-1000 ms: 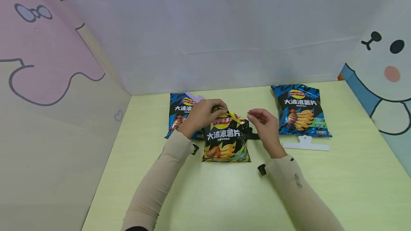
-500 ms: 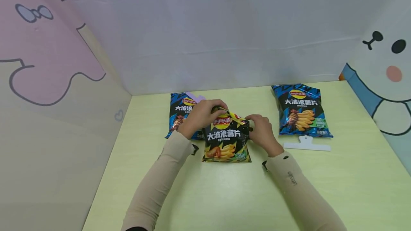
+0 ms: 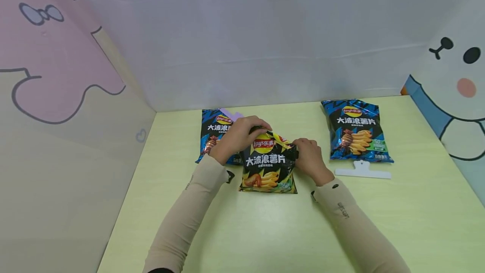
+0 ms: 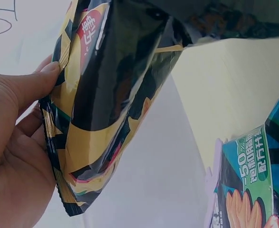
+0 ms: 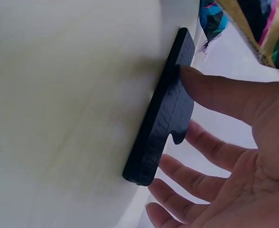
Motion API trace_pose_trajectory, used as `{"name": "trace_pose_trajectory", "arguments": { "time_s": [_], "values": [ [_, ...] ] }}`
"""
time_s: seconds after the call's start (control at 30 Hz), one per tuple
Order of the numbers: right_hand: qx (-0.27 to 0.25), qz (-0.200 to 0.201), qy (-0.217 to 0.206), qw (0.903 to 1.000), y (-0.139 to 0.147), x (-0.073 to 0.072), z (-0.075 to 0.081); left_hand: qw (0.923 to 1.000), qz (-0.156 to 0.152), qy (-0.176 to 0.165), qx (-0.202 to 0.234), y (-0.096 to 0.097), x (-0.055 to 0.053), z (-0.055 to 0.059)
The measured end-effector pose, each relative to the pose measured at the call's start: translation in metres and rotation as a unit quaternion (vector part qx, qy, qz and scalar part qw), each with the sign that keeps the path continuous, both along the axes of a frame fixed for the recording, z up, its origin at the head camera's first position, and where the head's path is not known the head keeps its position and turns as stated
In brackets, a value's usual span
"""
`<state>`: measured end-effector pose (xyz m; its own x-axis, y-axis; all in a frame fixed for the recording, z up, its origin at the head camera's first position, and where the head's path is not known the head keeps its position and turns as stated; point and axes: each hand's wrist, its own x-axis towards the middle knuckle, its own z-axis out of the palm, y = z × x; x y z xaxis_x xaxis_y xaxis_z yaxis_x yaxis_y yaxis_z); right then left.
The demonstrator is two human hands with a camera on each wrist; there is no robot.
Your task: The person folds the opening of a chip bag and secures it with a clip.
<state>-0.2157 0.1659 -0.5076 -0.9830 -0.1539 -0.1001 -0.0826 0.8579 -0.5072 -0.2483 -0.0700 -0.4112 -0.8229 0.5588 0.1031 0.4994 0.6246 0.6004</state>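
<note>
black-yellow chip bag [image 3: 265, 163], contents hidden; left hand [image 3: 242, 136] grip pinches top edge; right hand [image 3: 311, 161] grip pinches black clip [image 5: 165, 111].

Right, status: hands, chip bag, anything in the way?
Left hand grips black-yellow bag. Right hand pinches black clip. One blue bag partly behind left hand, seemingly no obstacle.

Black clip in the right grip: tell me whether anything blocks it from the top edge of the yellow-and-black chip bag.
Nothing visible stands between the black clip and the right end of the chip bag's top edge. At the left end, the left grip is in the way.
</note>
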Motion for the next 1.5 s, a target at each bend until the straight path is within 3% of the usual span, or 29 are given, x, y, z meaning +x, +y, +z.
{"name": "trace_pose_trajectory", "arguments": {
  "time_s": [0.27,0.37,0.6,0.87,1.17,1.5],
  "values": [
    [-0.003,0.025,0.008,0.9996,0.004,0.0,-0.001,0.9999,0.004,0.014,-0.004,0.0,0.002,0.001],
    [-0.027,0.029,0.019,0.999,0.006,0.0,-0.001,0.9997,0.012,0.023,-0.006,-0.001,0.003,0.002],
    [-0.099,0.022,0.047,0.9937,0.012,0.004,0.001,0.9997,0.016,0.008,0.017,-0.003,0.005,0.001],
    [-0.147,-0.009,0.08,0.9858,0.017,0.009,0.022,0.9993,0.006,0.013,0.035,-0.004,0.004,0.001],
    [-0.193,-0.053,0.165,0.9658,0.019,0.013,0.045,0.9984,0.02,0.011,0.052,-0.005,0.006,0.0],
    [-0.232,-0.064,0.195,0.9508,0.015,0.021,0.066,0.9967,0.027,0.0,0.076,-0.007,0.006,-0.001]
  ]
}}
